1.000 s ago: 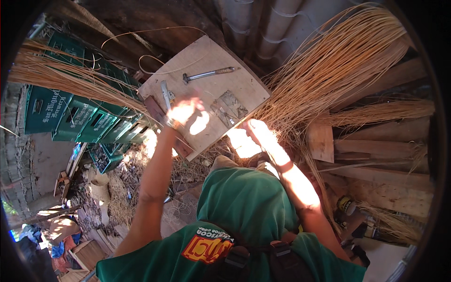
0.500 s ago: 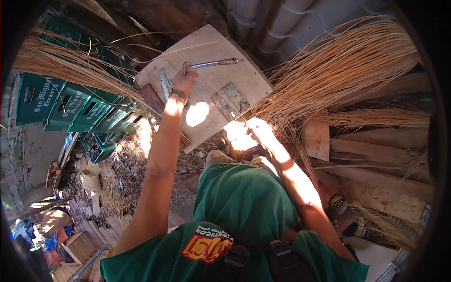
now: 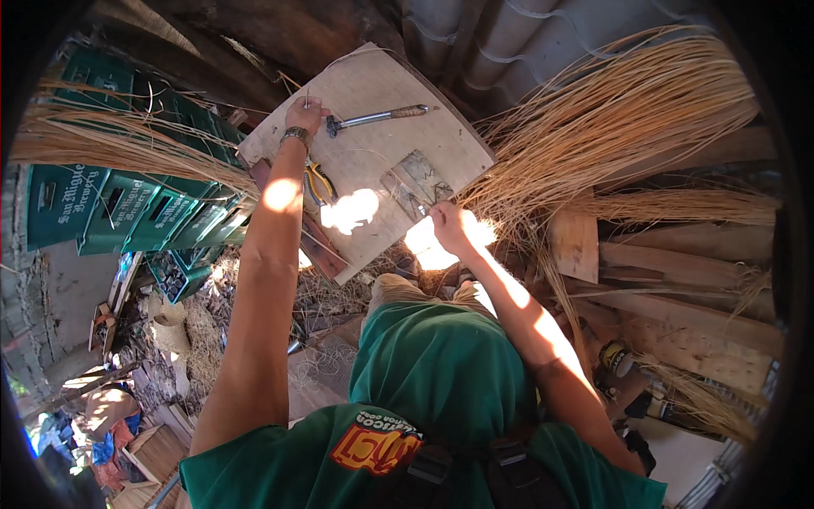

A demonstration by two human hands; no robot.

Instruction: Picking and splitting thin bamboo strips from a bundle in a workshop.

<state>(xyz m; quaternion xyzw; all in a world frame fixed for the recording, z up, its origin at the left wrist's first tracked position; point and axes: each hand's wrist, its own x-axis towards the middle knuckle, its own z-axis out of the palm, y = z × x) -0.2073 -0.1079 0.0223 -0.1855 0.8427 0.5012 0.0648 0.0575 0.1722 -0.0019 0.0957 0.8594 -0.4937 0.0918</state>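
A pale wooden board (image 3: 373, 85) lies in front of me. My left hand (image 3: 307, 115), with a watch at its wrist, is closed near the board's far left edge; a thin pale strand shows by its fingers. A hammer (image 3: 381, 116) lies just right of it. At the board's near right edge my right hand (image 3: 452, 227) is pinched beside a small metal piece (image 3: 421, 209); what its fingers hold is hidden. Next to that sits a dark, scratched plate (image 3: 424, 176). Pliers with yellow and black handles (image 3: 320, 182) lie beside my left forearm.
A large bundle of thin cane strands (image 3: 619, 110) fans out at the right, above wooden planks (image 3: 687, 280). More strands (image 3: 127, 153) lie across green plastic crates (image 3: 127, 208) at the left. Shavings and scraps (image 3: 203, 339) litter the ground. Corrugated sheeting (image 3: 517, 42) stands behind.
My left hand has moved left and away from me, off the hammer's head. My right hand has moved left to the board's edge. The yellow-handled pliers have come into sight.
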